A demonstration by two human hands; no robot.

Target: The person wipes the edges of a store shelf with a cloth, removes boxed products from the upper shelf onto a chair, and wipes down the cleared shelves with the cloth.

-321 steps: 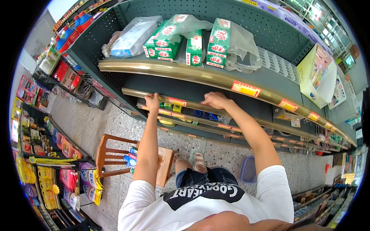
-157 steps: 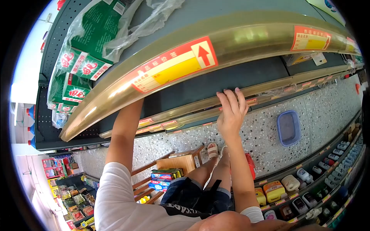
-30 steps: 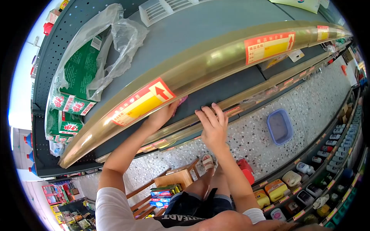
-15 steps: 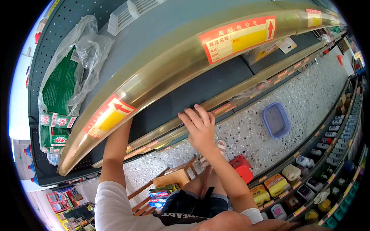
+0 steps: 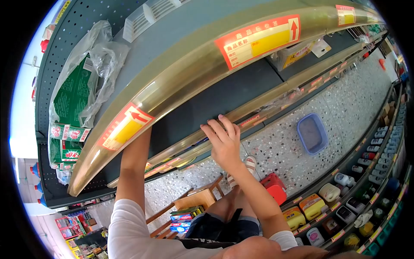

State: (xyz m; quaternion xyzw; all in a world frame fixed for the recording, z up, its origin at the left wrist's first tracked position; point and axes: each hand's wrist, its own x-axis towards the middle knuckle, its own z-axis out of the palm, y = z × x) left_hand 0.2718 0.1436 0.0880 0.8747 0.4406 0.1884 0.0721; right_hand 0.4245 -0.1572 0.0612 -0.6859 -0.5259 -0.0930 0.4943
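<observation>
My right hand (image 5: 224, 144) rests its fingertips at the front rail of the lower shelf (image 5: 207, 108), fingers apart and slightly bent, with nothing in them. My left forearm reaches in under the upper shelf (image 5: 159, 56), and the hand itself is hidden behind that shelf's gold price rail (image 5: 172, 93). On the upper shelf at the left lies a clear plastic bag (image 5: 108, 56) around green boxes (image 5: 73, 97). A small yellow-and-white package (image 5: 295, 54) sits farther along the lower shelf.
A white plastic rack (image 5: 148, 15) lies on the upper shelf. On the speckled floor stand a blue basin (image 5: 312, 134) and a red container (image 5: 273, 188). Beside my legs, a wooden stool (image 5: 196, 199) carries several toothpaste-like boxes (image 5: 183, 218). Bottles (image 5: 343, 179) fill the shelves at right.
The view has shifted slightly, so shelf and bag appear a little to the right. My left forearm is still under the upper shelf, and my right hand keeps its place at the rail.
</observation>
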